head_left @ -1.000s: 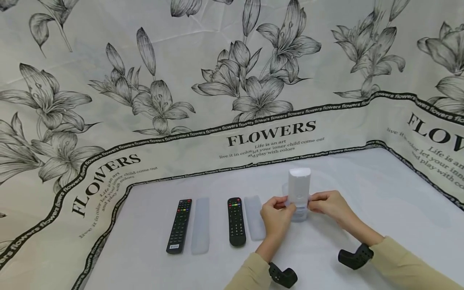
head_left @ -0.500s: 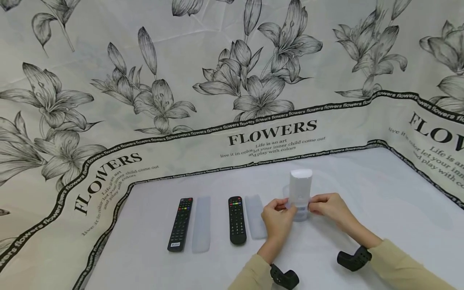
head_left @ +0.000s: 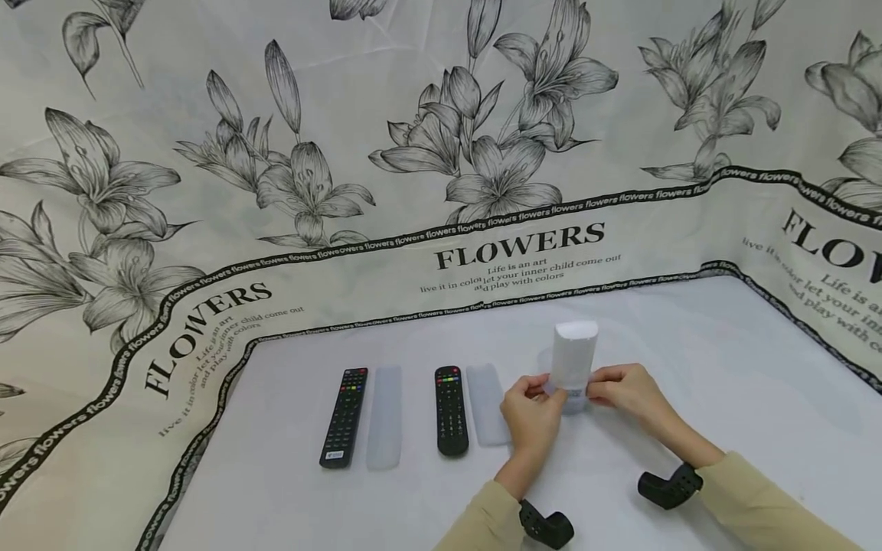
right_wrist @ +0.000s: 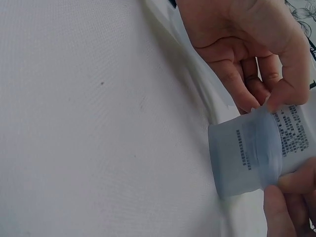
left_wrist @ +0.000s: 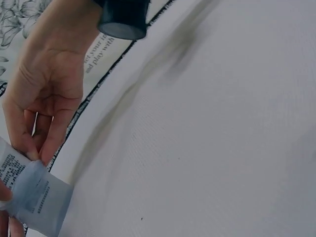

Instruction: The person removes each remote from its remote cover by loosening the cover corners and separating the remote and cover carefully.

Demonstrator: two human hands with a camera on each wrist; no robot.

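Observation:
A white remote control (head_left: 575, 356) stands upright with its lower end inside a translucent bluish sleeve (right_wrist: 229, 158). Small printed text on the remote and a printed strip seen through the sleeve show in both wrist views. My left hand (head_left: 534, 421) pinches the sleeve's open edge on the left side, thumb in front. On the opposite side, my right hand (head_left: 634, 394) pinches that edge between thumb and fingers. The sleeve's mouth is bunched around the remote in the left wrist view, and its bottom part hangs past the remote's end.
To the left lie two black remote controls, one longer (head_left: 344, 417) and one rounder (head_left: 451, 413). Flat translucent sleeves (head_left: 383, 417) lie beside them, one of them (head_left: 487, 402) close to my left hand. A flower-printed cloth (head_left: 331, 283) borders the white tabletop (head_left: 276, 490).
The white remote control has slid slightly deeper into the sleeve. Both hands keep their pinch at its sides. The head view has tilted a little, and the black remotes have stayed put.

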